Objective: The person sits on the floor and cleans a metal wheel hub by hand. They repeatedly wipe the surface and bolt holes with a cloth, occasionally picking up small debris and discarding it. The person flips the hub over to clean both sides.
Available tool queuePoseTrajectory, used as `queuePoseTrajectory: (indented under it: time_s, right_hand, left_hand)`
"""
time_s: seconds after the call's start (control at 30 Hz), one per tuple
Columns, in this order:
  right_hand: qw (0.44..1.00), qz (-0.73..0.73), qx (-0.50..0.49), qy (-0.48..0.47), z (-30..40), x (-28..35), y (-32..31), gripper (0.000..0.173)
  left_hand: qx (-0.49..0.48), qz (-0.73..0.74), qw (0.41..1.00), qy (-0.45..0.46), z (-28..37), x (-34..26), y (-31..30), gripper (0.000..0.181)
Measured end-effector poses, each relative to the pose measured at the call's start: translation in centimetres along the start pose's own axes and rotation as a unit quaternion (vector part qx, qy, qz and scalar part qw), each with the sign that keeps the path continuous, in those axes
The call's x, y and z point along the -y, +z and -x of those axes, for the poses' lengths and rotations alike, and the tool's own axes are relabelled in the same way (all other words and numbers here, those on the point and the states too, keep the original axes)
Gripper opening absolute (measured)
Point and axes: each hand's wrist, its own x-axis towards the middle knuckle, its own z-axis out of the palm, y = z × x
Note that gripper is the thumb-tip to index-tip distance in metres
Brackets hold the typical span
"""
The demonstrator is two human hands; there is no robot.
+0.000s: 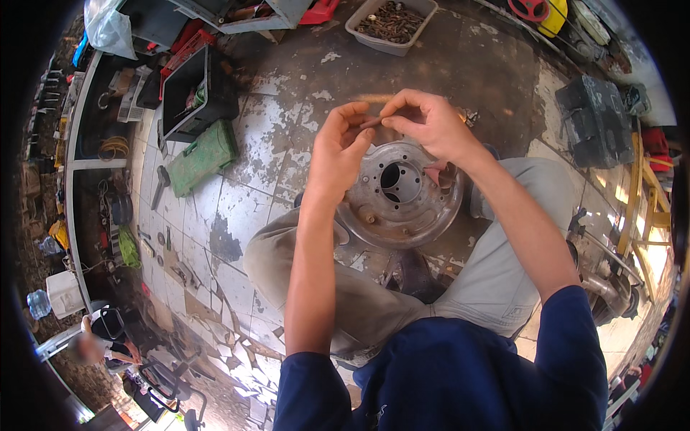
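My left hand (pixel 340 148) and my right hand (pixel 431 124) meet over a round metal drum, probably a brake drum. Between their fingertips is a small reddish-brown strip (pixel 371 123), which looks like rolled abrasive paper; the fingers hide part of it. Below them the drum (pixel 397 218) lies with its flat face up between my bent legs, showing a large central hole ringed by smaller bolt holes. A creased reddish-brown piece (pixel 437 172), like sandpaper, rests on the drum's right side, near my right wrist. A dark metal part (pixel 412 275) is under the drum's near edge.
A grey tub (pixel 401 48) full of rusty bolts stands ahead. At left are a black crate (pixel 186 97), a green case (pixel 204 157) and a hammer (pixel 160 186). A black toolbox (pixel 594 123) sits at right. Another person (pixel 108 345) is far off at lower left, near broken tiles (pixel 253 372).
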Motion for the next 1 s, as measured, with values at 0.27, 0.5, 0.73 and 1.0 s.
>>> queuePoseTrajectory:
  time_s: [0.27, 0.5, 0.73, 1.0]
  right_hand:
    - [1.000, -0.005, 0.008, -0.006, 0.0, 0.3, 0.1, 0.012]
    - [1.000, 0.001, 0.018, 0.011, 0.0, 1.1, -0.4, 0.016]
    - [1.000, -0.006, 0.023, 0.014, -0.2, 0.7, -0.4, 0.013]
    - [1.000, -0.007, 0.021, -0.022, 0.0, -0.1, -0.4, 0.010]
  left_hand:
    - [0.018, 0.006, 0.995, -0.097, 0.0, -0.6, -0.3, 0.031]
    - [0.002, -0.012, 0.998, -0.055, 0.1, -0.6, -0.4, 0.024]
    - [0.002, -0.012, 0.998, -0.067, 0.1, -0.7, -0.5, 0.023]
    - [-0.004, 0.038, 0.994, -0.098, -0.1, -0.6, -0.1, 0.024]
